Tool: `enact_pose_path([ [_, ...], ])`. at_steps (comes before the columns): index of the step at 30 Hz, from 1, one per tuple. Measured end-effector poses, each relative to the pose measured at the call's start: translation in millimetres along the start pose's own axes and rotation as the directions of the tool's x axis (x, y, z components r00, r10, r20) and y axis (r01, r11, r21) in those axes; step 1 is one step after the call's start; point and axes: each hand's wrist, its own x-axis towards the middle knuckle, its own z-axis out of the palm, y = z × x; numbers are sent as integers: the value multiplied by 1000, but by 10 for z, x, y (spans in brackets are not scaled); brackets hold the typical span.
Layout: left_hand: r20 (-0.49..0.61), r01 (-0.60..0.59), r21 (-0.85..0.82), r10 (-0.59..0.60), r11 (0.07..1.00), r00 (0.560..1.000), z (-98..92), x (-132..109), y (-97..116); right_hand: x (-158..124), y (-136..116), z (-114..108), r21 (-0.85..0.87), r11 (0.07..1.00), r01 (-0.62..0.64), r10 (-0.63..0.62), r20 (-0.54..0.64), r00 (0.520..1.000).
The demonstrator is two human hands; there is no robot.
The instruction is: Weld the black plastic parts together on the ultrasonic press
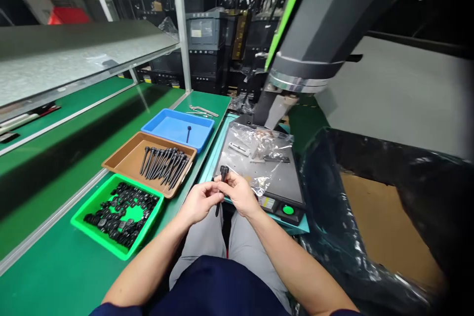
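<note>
In front of my lap, both hands meet around one black rod with a thick round head (224,170). Its head points up and its thin end slants down below my fingers. The fingers of my left hand (201,201) are closed on the rod's middle. My right hand (240,194) pinches it just under the head, fingers overlapping the left ones. Part of the shaft is hidden by the fingers. More such black rods (163,165) lie side by side in a brown tray (122,155) on the left. A single black rod (188,133) rests in the blue tray (166,126).
Small black ring-like parts (118,212) fill much of a green tray (79,219). Metal wrenches (203,111) lie behind the trays. A machine with a green button (288,210) and clear plastic film (266,145) stands ahead; a black-lined box (355,237) is at right.
</note>
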Motion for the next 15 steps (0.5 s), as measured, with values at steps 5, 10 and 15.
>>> enact_pose_path([
  [5,-234,113,535,19,838,972,-905,37,79,-35,-5,-27,16,994,-108,107,60,993],
  [10,-614,567,662,-79,490,785,-1996,251,47,-228,37,-355,-66,982,-178,179,13,984],
  [15,-706,696,613,-135,374,695,-2539,498,-106,-450,76,-666,-111,965,-238,222,-139,965],
])
